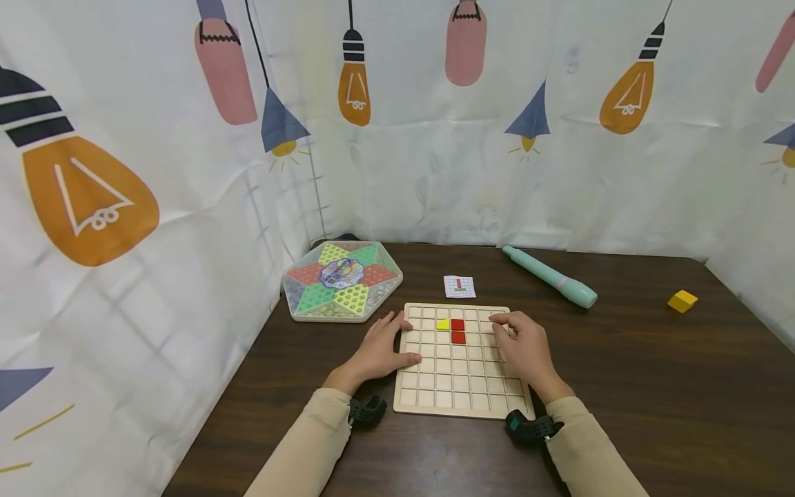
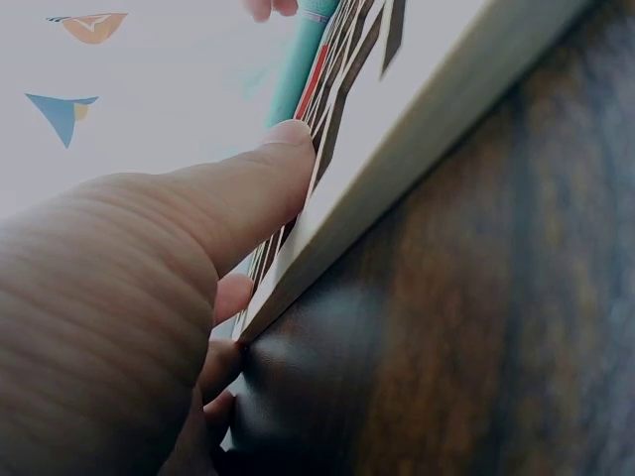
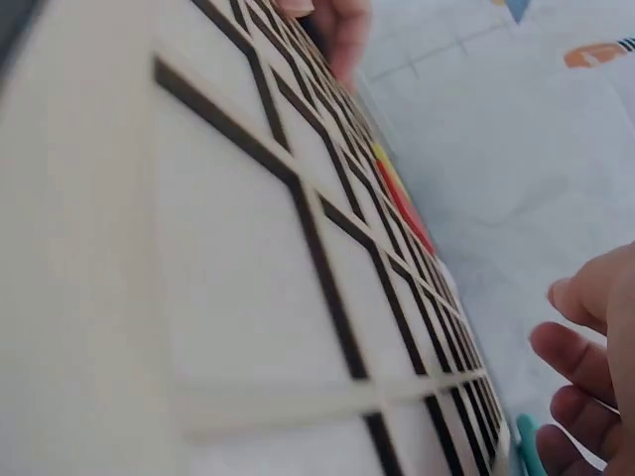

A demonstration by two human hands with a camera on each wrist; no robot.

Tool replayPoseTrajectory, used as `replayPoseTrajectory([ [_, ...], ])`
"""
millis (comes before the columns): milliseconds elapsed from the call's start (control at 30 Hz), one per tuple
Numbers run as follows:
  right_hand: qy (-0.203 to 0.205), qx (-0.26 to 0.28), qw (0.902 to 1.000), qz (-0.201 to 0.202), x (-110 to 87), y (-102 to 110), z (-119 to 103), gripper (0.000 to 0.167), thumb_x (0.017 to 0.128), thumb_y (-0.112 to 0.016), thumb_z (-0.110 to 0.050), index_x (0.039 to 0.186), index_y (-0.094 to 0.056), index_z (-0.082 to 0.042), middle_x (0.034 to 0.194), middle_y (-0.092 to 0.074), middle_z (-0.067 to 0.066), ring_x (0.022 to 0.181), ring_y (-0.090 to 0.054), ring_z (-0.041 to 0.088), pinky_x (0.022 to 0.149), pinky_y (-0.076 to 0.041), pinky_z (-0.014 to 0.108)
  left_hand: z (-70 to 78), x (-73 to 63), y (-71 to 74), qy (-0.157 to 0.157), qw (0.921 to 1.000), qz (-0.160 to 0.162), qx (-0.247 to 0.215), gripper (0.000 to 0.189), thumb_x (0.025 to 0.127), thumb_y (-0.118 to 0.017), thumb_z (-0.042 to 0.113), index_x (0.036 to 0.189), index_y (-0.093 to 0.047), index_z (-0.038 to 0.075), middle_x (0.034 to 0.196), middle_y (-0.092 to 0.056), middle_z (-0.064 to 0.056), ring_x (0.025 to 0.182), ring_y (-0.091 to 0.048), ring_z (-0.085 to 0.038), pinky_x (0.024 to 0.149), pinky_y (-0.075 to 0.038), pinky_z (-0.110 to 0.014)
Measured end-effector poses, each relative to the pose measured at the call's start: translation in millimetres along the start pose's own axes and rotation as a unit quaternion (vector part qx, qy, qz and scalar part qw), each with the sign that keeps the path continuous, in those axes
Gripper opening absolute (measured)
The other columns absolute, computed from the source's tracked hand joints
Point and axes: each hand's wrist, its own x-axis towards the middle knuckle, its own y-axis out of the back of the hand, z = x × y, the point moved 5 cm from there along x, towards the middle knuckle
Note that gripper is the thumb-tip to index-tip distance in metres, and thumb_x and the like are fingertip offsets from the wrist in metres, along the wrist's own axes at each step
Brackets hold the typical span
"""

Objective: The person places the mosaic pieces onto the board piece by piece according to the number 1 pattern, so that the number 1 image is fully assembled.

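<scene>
A light wooden grid board (image 1: 444, 381) lies on the dark table. In its upper part sit two red squares (image 1: 457, 337) and a yellow triangle (image 1: 443, 324). My left hand (image 1: 380, 351) rests at the board's left edge, its thumb (image 2: 263, 174) flat on the top face and the other fingers spread along the side. Over the upper right part of the board is my right hand (image 1: 524, 348), fingers loosely bent. Nothing shows between the right fingers (image 3: 573, 359) in the right wrist view.
Behind the board lies a small card (image 1: 459, 287) with a printed grid pattern. A hexagonal game box (image 1: 343, 281) stands at the back left. Toward the back right are a teal cylindrical object (image 1: 553, 277) and a yellow block (image 1: 682, 301). Printed curtains surround the table.
</scene>
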Motion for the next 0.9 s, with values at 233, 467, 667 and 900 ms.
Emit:
replayPoseTrajectory([
  [233,0.021,-0.017,0.9996,0.002,1.9,12.9,8.8,0.016,0.094,-0.065,-0.009,0.107,-0.074,-0.008,0.093,-0.066,0.003,0.079,-0.053,0.018,0.07,-0.047,0.035,-1.4,0.1,-0.1,0.002,1.0,0.0,-0.002,0.058,0.086,-0.075,0.038,0.133,-0.053,0.009,0.159,-0.024,-0.016,0.148,-0.015,-0.034,0.12,-0.009,-0.054],
  [467,0.007,-0.016,0.9994,-0.031,0.2,22.4,16.0,0.019,0.096,-0.062,-0.013,0.112,-0.072,-0.007,0.1,-0.069,0.005,0.086,-0.059,0.019,0.076,-0.052,0.041,-2.4,0.2,-0.3,0.006,1.0,-0.003,-0.007,0.053,0.089,-0.073,0.034,0.132,-0.054,0.01,0.159,-0.024,-0.015,0.149,-0.014,-0.033,0.12,-0.008,-0.053],
  [667,-0.009,-0.022,0.999,-0.037,0.0,31.8,26.7,0.022,0.099,-0.06,-0.017,0.115,-0.071,-0.007,0.102,-0.068,0.007,0.09,-0.06,0.022,0.078,-0.051,0.042,-3.3,0.2,-0.2,0.005,0.9999,-0.003,-0.013,0.053,0.088,-0.073,0.034,0.131,-0.054,0.009,0.159,-0.025,-0.015,0.149,-0.014,-0.034,0.12,-0.009,-0.053],
  [900,-0.054,-0.025,0.9952,-0.077,1.7,46.3,39.5,0.033,0.101,-0.056,-0.03,0.121,-0.069,-0.007,0.116,-0.068,0.015,0.096,-0.062,0.029,0.071,-0.052,0.035,-4.2,0.6,-1.1,0.003,0.9999,-0.001,-0.01,0.053,0.088,-0.073,0.035,0.13,-0.055,0.01,0.159,-0.026,-0.015,0.148,-0.015,-0.034,0.12,-0.009,-0.053],
])
